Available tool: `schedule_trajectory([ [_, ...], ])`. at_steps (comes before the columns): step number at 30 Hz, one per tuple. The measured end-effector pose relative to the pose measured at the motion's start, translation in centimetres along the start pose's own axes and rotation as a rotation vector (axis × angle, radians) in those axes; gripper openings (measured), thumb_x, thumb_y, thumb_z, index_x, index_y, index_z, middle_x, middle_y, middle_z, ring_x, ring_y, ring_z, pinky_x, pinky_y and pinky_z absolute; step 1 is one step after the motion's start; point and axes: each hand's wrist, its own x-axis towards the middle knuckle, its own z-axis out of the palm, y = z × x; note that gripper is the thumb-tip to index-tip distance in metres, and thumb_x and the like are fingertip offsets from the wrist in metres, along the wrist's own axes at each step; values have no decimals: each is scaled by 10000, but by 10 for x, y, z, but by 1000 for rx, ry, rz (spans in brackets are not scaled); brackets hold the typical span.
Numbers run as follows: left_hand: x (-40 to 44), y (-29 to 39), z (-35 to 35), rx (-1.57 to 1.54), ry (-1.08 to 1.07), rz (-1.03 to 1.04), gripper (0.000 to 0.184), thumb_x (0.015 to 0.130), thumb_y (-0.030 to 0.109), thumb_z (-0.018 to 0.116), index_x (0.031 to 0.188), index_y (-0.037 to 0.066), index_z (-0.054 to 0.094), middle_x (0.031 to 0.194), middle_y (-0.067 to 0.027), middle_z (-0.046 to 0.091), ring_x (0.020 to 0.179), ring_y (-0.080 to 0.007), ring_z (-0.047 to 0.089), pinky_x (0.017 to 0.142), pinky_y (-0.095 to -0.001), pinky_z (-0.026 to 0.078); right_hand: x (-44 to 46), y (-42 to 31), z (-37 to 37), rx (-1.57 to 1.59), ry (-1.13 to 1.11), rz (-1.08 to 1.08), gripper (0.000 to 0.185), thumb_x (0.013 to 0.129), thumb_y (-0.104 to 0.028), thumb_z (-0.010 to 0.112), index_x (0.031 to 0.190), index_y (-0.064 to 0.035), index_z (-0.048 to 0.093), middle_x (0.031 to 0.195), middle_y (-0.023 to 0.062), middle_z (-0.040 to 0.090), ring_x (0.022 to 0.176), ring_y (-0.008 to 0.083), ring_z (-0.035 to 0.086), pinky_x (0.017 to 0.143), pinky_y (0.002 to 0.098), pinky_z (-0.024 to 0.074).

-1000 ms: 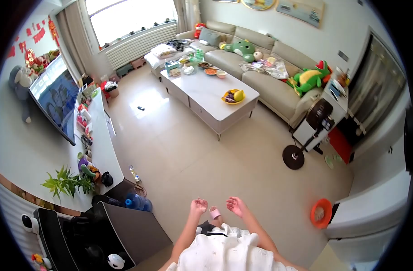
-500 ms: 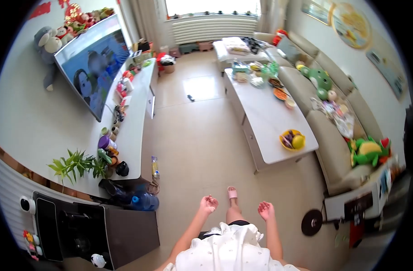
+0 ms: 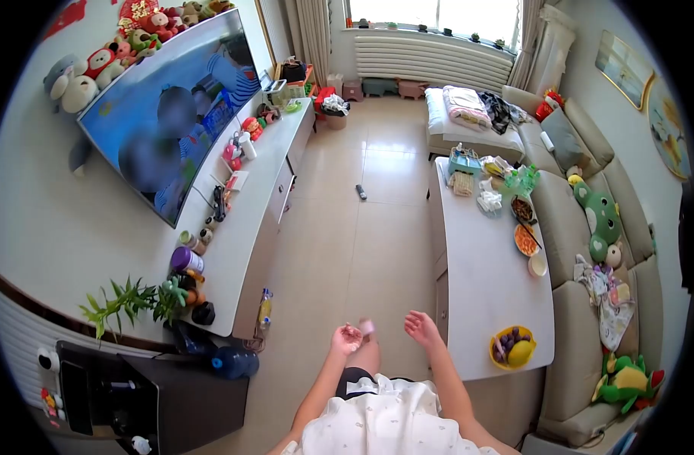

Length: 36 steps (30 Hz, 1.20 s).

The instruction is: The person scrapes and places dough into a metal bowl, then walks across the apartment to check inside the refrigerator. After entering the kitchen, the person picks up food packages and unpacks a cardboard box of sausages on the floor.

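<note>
My left hand (image 3: pixel 347 338) is held out low in front of my body, palm up with its fingers loosely curled and nothing in it. To its right, my right hand (image 3: pixel 422 329) is raised over the floor with its fingers apart, empty, near the left side of the coffee table (image 3: pixel 476 303). A pink slipper (image 3: pixel 368 327) on one foot shows between the hands. On the near end of the table is a yellow basket (image 3: pixel 496 356) with a yellow fruit and dark purple fruit. A small dark object (image 3: pixel 361 192) lies on the floor ahead.
On the left are a long TV cabinet (image 3: pixel 244 227), a large TV (image 3: pixel 172 121), a plant (image 3: pixel 127 302) and a blue water bottle (image 3: pixel 235 362). A beige sofa (image 3: pixel 555 235) with plush toys runs along the right. Dishes and a tissue box (image 3: pixel 464 161) stand on the table's far half.
The view has swung right and moved forward into the room. The coffee table and the dark object on the floor are nearer. Both hands remain empty.
</note>
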Motion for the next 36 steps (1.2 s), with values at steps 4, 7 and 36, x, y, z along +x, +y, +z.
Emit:
schedule_trajectory([
  [4,75,14,68,22,-27,58,159,706,70,382,624,47,516,484,-35,434,471,-151,438,565,-298,434,76,-44,43,-74,-82,119,189,777,-176,474,902,-36,499,833,96,538,742,208,516,712,317,435],
  [7,125,30,133,57,21,107,157,709,66,385,624,44,516,482,-37,430,466,-149,434,559,-297,436,130,-88,67,-76,-41,170,200,783,-181,461,915,-35,494,856,105,529,759,216,511,725,323,431],
  [36,547,109,597,-251,-25,379,181,729,109,376,625,42,509,493,-48,430,486,-168,422,566,-308,424,644,-548,328,-422,-226,391,234,821,-195,400,996,-50,459,883,108,535,781,205,519,728,308,438],
])
